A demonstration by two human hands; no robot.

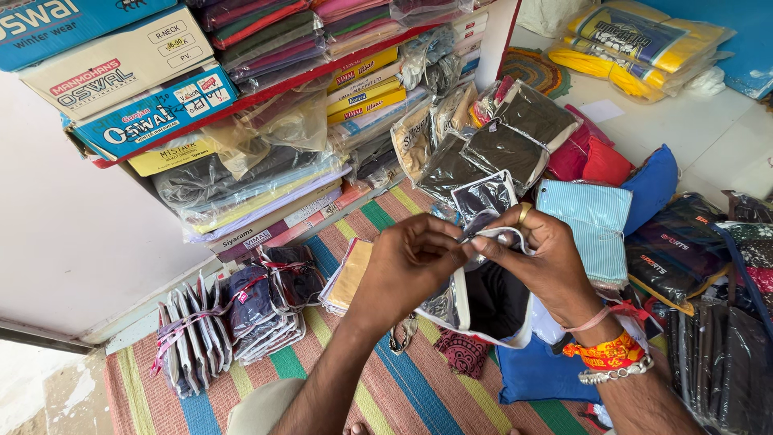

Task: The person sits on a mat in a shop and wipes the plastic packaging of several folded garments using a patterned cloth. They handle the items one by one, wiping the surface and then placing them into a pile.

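Note:
Both my hands meet at the centre of the head view over a clear plastic pouch with white trim (pixel 475 310) that holds dark folded cloth. My left hand (pixel 407 262) pinches the pouch's top edge from the left. My right hand (pixel 543 258), with a gold ring and threads and a metal bracelet at the wrist, pinches the same edge from the right, near what looks like the zip. The pouch hangs open below my fingers, above a striped mat (pixel 386 379).
Shelves at the upper left carry boxes (pixel 121 72) and stacked packed fabrics (pixel 250 181). Tied bundles of packets (pixel 233 318) lie on the mat at left. More packed garments (pixel 499 141), a light blue packet (pixel 592 221) and dark pouches (pixel 717 354) crowd the right.

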